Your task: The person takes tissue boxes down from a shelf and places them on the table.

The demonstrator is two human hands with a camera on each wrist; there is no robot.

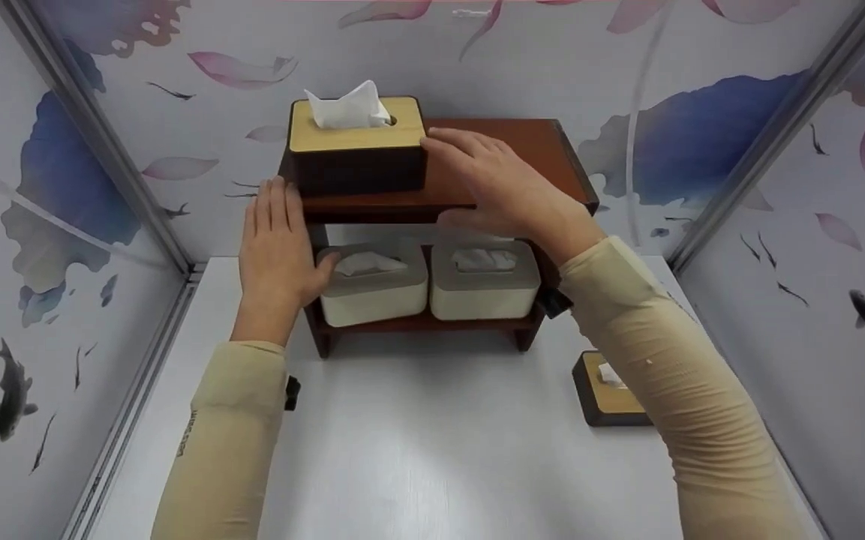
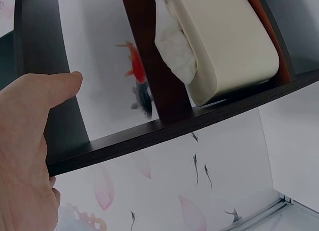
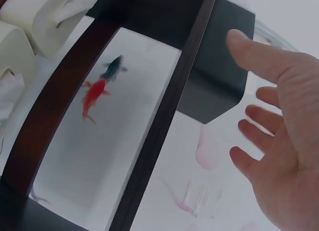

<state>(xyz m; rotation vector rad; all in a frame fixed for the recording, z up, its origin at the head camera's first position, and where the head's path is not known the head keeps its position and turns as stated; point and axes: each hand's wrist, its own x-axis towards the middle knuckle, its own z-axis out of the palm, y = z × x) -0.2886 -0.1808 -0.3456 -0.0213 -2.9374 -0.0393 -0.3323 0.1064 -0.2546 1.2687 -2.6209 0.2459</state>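
We flank a black tissue box (image 1: 361,171) atop a brown shelf (image 1: 533,146).
Left hand (image 1: 276,255) by the shelf's left edge, right hand (image 1: 503,184) beside the box, fingers extended.

A brown shelf (image 1: 539,141) holds a black tissue box (image 1: 361,171) above two pale boxes (image 1: 376,300).

a rectangular tissue box (image 1: 357,171) with black sides and a pale wood-toned lid (image 1: 402,136) is standing upright at the left end of the top board of a dark reddish-brown shelf (image 1: 536,142). a crumpled white tissue (image 1: 349,109) is poking up through the lid. the left hand (image 1: 278,251), fingers straight, is lying along the shelf's left end, near the box; the right hand (image 1: 503,180) is extending its fingertips just beside the box's right side.
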